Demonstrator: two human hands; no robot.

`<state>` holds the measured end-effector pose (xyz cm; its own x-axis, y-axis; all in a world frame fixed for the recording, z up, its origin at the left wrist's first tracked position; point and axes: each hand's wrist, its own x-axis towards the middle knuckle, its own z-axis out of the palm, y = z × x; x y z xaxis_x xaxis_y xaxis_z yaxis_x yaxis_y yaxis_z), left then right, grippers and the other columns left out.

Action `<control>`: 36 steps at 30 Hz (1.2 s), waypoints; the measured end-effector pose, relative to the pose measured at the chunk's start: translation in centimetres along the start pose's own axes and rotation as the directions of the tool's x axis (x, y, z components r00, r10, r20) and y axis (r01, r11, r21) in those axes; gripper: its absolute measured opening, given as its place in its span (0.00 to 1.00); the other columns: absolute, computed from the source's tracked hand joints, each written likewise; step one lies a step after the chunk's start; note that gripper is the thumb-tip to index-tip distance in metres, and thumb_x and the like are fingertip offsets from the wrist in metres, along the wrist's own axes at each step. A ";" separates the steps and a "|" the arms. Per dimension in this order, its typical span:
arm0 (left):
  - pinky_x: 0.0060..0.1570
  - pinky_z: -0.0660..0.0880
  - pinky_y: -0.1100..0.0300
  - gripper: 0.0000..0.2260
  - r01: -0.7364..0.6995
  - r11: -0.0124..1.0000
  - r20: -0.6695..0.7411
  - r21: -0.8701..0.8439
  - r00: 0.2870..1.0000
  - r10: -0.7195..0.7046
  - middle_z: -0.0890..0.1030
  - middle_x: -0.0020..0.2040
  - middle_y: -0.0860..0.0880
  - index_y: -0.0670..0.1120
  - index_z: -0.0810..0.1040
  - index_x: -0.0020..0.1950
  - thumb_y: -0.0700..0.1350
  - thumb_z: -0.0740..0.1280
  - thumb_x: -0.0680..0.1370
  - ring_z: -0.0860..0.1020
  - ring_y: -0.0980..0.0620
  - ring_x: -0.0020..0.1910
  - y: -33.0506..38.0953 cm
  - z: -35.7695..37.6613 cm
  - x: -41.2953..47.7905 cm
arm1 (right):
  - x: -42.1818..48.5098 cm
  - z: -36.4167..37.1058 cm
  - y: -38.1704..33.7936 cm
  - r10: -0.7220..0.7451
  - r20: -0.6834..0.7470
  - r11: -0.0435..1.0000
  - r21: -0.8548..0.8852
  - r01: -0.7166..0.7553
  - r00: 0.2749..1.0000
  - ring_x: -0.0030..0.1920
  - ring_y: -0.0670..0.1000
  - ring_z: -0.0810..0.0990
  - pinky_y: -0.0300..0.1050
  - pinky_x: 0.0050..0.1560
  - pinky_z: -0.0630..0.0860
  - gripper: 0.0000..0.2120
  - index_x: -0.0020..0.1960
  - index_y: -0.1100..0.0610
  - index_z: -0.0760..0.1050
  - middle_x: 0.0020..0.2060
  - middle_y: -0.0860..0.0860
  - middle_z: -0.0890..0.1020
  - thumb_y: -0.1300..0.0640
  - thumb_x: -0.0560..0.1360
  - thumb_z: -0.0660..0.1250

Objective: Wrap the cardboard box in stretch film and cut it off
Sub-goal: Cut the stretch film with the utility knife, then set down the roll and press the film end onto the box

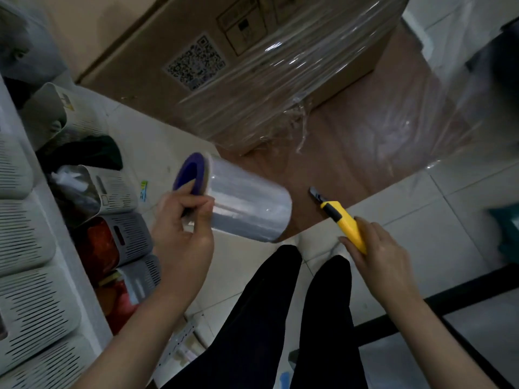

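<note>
A large cardboard box [179, 40] stands on the tiled floor ahead of me, its lower part banded with clear stretch film [280, 88]; a bunched loose tail of film [302, 122] hangs at its near corner. My left hand [182, 228] grips a roll of stretch film [250, 206] by its purple core end, held in the air apart from the box. My right hand [379, 248] holds a yellow utility knife [341, 217] with the blade out, pointing toward the box.
White slotted baskets [120, 192] with assorted items line the floor on the left, beside a white shelf unit [25, 248]. My legs in black trousers [280, 318] stand just before the box. A dark bar [449, 293] crosses the floor at right.
</note>
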<state>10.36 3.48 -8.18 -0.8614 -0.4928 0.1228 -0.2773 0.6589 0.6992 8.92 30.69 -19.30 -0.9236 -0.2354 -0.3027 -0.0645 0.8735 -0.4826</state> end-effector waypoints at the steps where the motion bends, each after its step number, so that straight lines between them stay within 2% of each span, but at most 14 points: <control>1: 0.56 0.69 0.67 0.05 -0.122 0.991 0.028 0.053 0.992 0.121 0.78 0.51 0.53 0.50 0.74 0.45 0.40 0.66 0.75 0.74 0.62 0.55 0.4 0.2 -0.1 | -0.1 0.2 0.0 0.068 -0.002 0.997 0.041 -0.067 0.998 0.42 0.63 0.81 0.52 0.32 0.75 0.21 0.61 0.62 0.75 0.44 0.59 0.81 0.53 0.73 0.71; 3: 0.59 0.69 0.62 0.03 -0.341 0.932 0.078 0.127 0.940 0.333 0.79 0.54 0.48 0.44 0.76 0.46 0.37 0.66 0.75 0.74 0.56 0.57 0.6 0.6 -0.3 | 0.3 0.5 0.1 0.171 -0.049 0.979 0.119 -0.164 0.984 0.44 0.63 0.79 0.53 0.36 0.74 0.21 0.64 0.62 0.72 0.46 0.60 0.78 0.54 0.75 0.69; 5: 0.60 0.69 0.61 0.03 -0.420 0.891 0.109 0.173 0.907 0.406 0.80 0.54 0.41 0.39 0.78 0.44 0.34 0.66 0.75 0.74 0.46 0.54 0.7 1.1 -0.3 | 1.6 0.2 0.0 0.227 -0.115 0.967 0.141 -0.210 0.967 0.45 0.65 0.77 0.54 0.37 0.72 0.22 0.66 0.64 0.69 0.47 0.63 0.76 0.57 0.75 0.68; 7: 0.61 0.68 0.63 0.03 -0.471 0.856 0.158 0.214 0.881 0.446 0.78 0.56 0.39 0.37 0.79 0.42 0.31 0.67 0.73 0.74 0.43 0.51 0.9 1.6 -0.6 | 3.4 -0.1 -0.3 0.241 -0.159 0.968 0.107 -0.226 0.958 0.46 0.64 0.75 0.51 0.36 0.70 0.25 0.69 0.66 0.66 0.48 0.65 0.74 0.59 0.75 0.67; 10: 0.59 0.69 0.60 0.04 -0.546 0.812 0.265 0.205 0.830 0.491 0.77 0.59 0.37 0.35 0.82 0.41 0.29 0.68 0.71 0.74 0.43 0.49 1.5 2.7 -2.0 | 5.7 -0.5 -0.6 0.279 -0.187 0.960 0.077 -0.269 0.942 0.49 0.64 0.73 0.52 0.38 0.70 0.31 0.74 0.66 0.59 0.52 0.65 0.72 0.59 0.76 0.67; 13: 0.55 0.71 0.57 0.05 -0.598 0.791 0.316 0.129 0.781 0.539 0.78 0.60 0.35 0.36 0.83 0.43 0.29 0.70 0.69 0.75 0.44 0.49 2.3 4.1 -3.5 | 7.4 -1.0 -0.4 0.359 -0.237 0.933 0.127 -0.337 0.903 0.53 0.64 0.73 0.55 0.44 0.74 0.34 0.74 0.66 0.58 0.55 0.66 0.70 0.55 0.76 0.68; 18: 0.50 0.75 0.55 0.08 -0.722 0.692 0.303 -0.002 0.659 0.689 0.74 0.68 0.41 0.40 0.78 0.52 0.32 0.67 0.74 0.76 0.47 0.54 3.1 6.8 -4.8 | 9.4 -1.5 -0.3 0.374 -0.258 0.925 0.177 -0.337 0.891 0.54 0.63 0.70 0.52 0.46 0.70 0.34 0.73 0.65 0.62 0.53 0.64 0.72 0.50 0.74 0.70; 21: 0.54 0.73 0.57 0.09 -0.733 0.680 0.261 -0.005 0.656 0.708 0.71 0.72 0.45 0.42 0.78 0.55 0.34 0.66 0.76 0.75 0.49 0.59 2.5 7.5 -5.0 | 10.0 -1.9 0.1 0.447 -0.247 0.881 0.288 -0.375 0.860 0.57 0.62 0.69 0.50 0.55 0.68 0.39 0.71 0.63 0.65 0.55 0.62 0.72 0.44 0.69 0.73; 23: 0.55 0.72 0.59 0.10 -0.742 0.671 0.221 -0.002 0.654 0.724 0.70 0.73 0.46 0.43 0.77 0.55 0.34 0.67 0.75 0.75 0.50 0.60 2.0 7.7 -4.9 | 10.5 -2.7 0.7 0.554 -0.211 0.747 0.553 -0.368 0.805 0.65 0.60 0.67 0.43 0.63 0.64 0.47 0.73 0.61 0.60 0.62 0.60 0.71 0.43 0.64 0.76; 26: 0.53 0.71 0.59 0.08 -0.799 0.601 0.192 0.026 0.594 0.781 0.71 0.73 0.46 0.43 0.77 0.54 0.35 0.67 0.75 0.74 0.50 0.58 1.3 8.1 -4.6 | 11.8 -5.3 1.6 0.619 -0.096 0.344 0.925 -0.159 0.780 0.74 0.51 0.62 0.44 0.71 0.62 0.55 0.78 0.56 0.47 0.74 0.55 0.62 0.52 0.64 0.79; 28: 0.53 0.70 0.60 0.07 -0.821 0.566 0.197 0.073 0.568 0.799 0.70 0.73 0.47 0.44 0.76 0.52 0.36 0.66 0.75 0.74 0.50 0.56 0.7 8.0 -4.7 | 12.7 -7.7 1.8 0.584 -0.081 0.222 0.973 -0.063 0.808 0.69 0.50 0.70 0.41 0.67 0.69 0.47 0.77 0.56 0.53 0.71 0.54 0.69 0.61 0.67 0.77; 31: 0.53 0.67 0.59 0.10 -0.792 0.591 0.201 0.156 0.611 0.766 0.70 0.71 0.48 0.47 0.74 0.51 0.37 0.66 0.72 0.73 0.51 0.52 -0.7 7.3 -5.4 | 13.5 -10.6 1.0 0.513 -0.155 0.373 0.926 -0.057 0.844 0.48 0.42 0.82 0.36 0.51 0.77 0.17 0.57 0.58 0.78 0.44 0.44 0.85 0.64 0.70 0.74; 33: 0.54 0.65 0.60 0.15 -0.782 0.590 0.211 0.198 0.622 0.754 0.69 0.70 0.48 0.49 0.72 0.55 0.39 0.68 0.71 0.73 0.51 0.52 -1.2 6.9 -5.8 | 13.2 -11.8 0.1 0.479 -0.191 0.408 0.913 -0.025 0.857 0.38 0.41 0.83 0.38 0.48 0.78 0.04 0.46 0.58 0.80 0.34 0.45 0.84 0.64 0.72 0.71; 36: 0.54 0.66 0.59 0.23 -0.765 0.606 0.173 0.218 0.642 0.747 0.70 0.69 0.49 0.49 0.69 0.61 0.39 0.71 0.70 0.71 0.52 0.56 -0.9 7.3 -5.7 | 12.3 -13.3 -1.4 0.460 -0.150 0.171 0.982 0.078 0.875 0.33 0.44 0.83 0.40 0.43 0.81 0.04 0.43 0.60 0.77 0.29 0.47 0.84 0.67 0.75 0.67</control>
<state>12.45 9.83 -14.66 -0.8335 0.2745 0.4794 0.3980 0.9002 0.1765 -7.33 32.20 -11.40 -0.8945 0.2597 -0.3638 0.2882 -0.2872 -0.9135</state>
